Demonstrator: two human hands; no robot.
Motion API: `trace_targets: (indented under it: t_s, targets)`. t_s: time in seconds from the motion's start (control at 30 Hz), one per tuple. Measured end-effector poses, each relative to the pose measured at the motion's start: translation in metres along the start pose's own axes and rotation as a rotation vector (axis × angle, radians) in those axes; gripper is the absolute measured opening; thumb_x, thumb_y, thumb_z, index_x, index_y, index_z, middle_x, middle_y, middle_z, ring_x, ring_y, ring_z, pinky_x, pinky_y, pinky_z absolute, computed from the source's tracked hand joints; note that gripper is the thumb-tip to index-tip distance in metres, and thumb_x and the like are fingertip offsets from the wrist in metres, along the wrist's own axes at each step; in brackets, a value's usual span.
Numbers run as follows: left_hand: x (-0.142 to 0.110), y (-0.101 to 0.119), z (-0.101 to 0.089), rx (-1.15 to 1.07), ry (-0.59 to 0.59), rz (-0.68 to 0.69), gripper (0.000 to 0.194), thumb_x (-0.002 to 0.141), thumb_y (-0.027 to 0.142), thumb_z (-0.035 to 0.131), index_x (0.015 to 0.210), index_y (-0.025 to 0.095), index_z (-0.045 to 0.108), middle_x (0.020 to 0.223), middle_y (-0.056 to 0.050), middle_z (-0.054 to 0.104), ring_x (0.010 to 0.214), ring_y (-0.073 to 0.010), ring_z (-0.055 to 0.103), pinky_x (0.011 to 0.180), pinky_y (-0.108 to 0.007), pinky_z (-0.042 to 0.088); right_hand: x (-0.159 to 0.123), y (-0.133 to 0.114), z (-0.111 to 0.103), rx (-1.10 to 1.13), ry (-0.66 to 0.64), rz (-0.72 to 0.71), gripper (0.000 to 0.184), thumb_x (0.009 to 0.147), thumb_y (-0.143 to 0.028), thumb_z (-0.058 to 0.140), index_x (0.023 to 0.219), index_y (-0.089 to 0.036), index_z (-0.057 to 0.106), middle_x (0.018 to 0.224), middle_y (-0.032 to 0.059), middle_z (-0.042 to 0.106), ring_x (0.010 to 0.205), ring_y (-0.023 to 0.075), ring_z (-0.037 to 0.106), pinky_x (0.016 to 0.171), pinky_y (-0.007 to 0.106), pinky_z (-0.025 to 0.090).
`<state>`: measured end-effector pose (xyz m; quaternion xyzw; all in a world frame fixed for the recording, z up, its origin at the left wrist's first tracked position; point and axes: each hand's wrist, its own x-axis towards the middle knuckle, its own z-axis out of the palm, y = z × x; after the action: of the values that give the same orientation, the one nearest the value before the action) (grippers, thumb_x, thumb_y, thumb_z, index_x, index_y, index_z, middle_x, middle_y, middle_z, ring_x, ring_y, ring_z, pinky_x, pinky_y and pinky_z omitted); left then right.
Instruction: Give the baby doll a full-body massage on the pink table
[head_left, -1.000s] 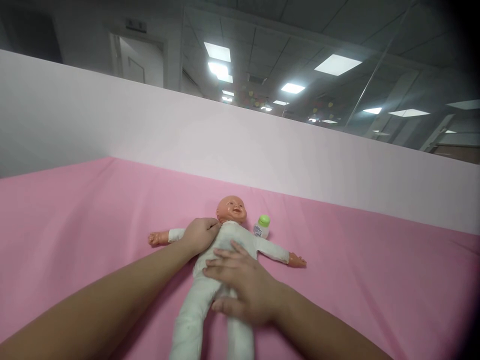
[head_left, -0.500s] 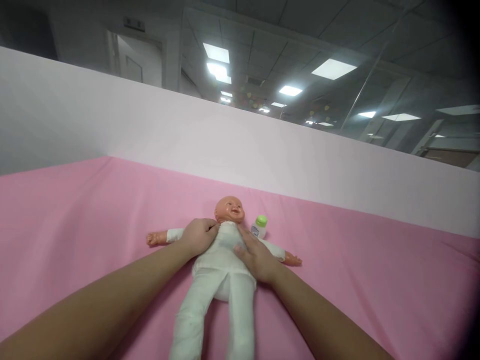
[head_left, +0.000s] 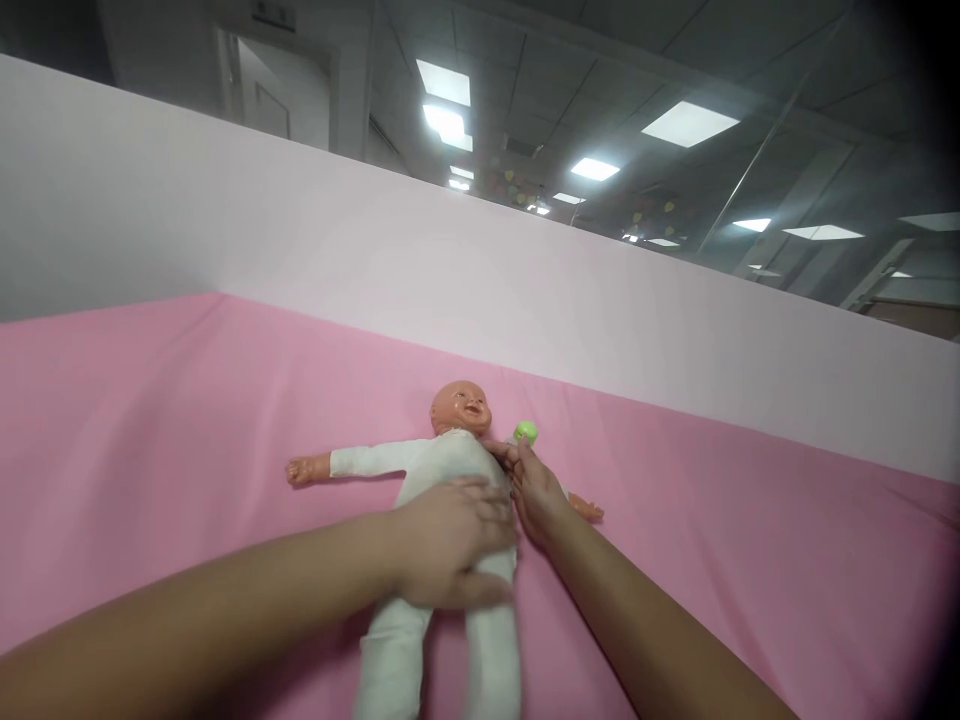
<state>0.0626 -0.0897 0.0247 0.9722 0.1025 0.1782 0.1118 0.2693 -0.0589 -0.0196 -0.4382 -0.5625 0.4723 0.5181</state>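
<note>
A baby doll [head_left: 442, 455] with a bald plastic head [head_left: 455, 405] and a white cloth body lies on its back, arms stretched out to the sides. Across its belly rests my left hand [head_left: 457, 540], slightly blurred, fingers spread and holding nothing. At the doll's shoulder, on the right of the picture, is my right hand [head_left: 536, 490], turned on its side with thumb and fingers apart; its fingertips touch or nearly touch the cloth. Just behind the right thumb stands a small bottle with a green cap [head_left: 526, 432], its lower part hidden by that hand.
A pink sheet [head_left: 712, 520] covers the padded surface under the doll. Along the far side runs a low white wall [head_left: 420, 270]. Beyond it are a glass pane with ceiling lights [head_left: 690, 124] and a door [head_left: 281, 95].
My left hand has moved from the doll's shoulder down and right onto its belly. My right hand has come off the chest and turned beside the shoulder, now covering most of the bottle.
</note>
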Motion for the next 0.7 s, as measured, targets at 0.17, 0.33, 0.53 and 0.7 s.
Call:
trace_targets:
  t_s: [0.17,0.33,0.53,0.7]
  targets:
    - [-0.008,-0.042,-0.009,0.129,0.082,-0.188,0.065,0.099,0.059,0.049,0.153,0.022,0.051,0.160,-0.013,0.047,0.148,-0.0364,0.043,0.124,-0.053,0.028,-0.001,-0.001,0.005,0.038,0.033,-0.027,0.071,0.102,-0.071,0.027,0.150,-0.025,0.053,0.148,0.0096,0.061,0.142,0.0277,0.054,0.120,0.052,0.042]
    - [-0.019,-0.075,-0.011,0.167,0.274,-0.469,0.050,0.100,0.049,0.048,0.140,0.023,0.062,0.142,-0.010,0.066,0.131,-0.0313,0.060,0.109,-0.043,0.045,-0.006,-0.002,0.006,-0.038,0.020,-0.067,0.065,0.103,-0.066,0.035,0.153,-0.027,0.047,0.151,0.0082,0.059,0.146,0.0265,0.049,0.122,0.052,0.039]
    - [-0.024,-0.095,-0.016,0.131,0.295,-0.708,0.043,0.103,0.045,0.038,0.091,0.024,0.073,0.094,-0.006,0.078,0.086,-0.0254,0.071,0.073,-0.034,0.046,-0.024,-0.024,0.019,-0.443,-0.122,-0.416,0.063,0.096,-0.053,0.058,0.153,-0.029,0.048,0.161,0.0074,0.047,0.151,0.0309,0.040,0.126,0.055,0.029]
    - [-0.025,-0.100,-0.012,0.092,0.298,-0.710,0.042,0.103,0.045,0.038,0.087,0.025,0.071,0.094,-0.005,0.077,0.084,-0.0242,0.069,0.072,-0.033,0.043,-0.069,-0.052,0.057,-0.621,-0.549,-0.773,0.052,0.094,-0.052,0.059,0.143,-0.036,0.059,0.145,0.0013,0.064,0.139,0.0261,0.056,0.124,0.045,0.034]
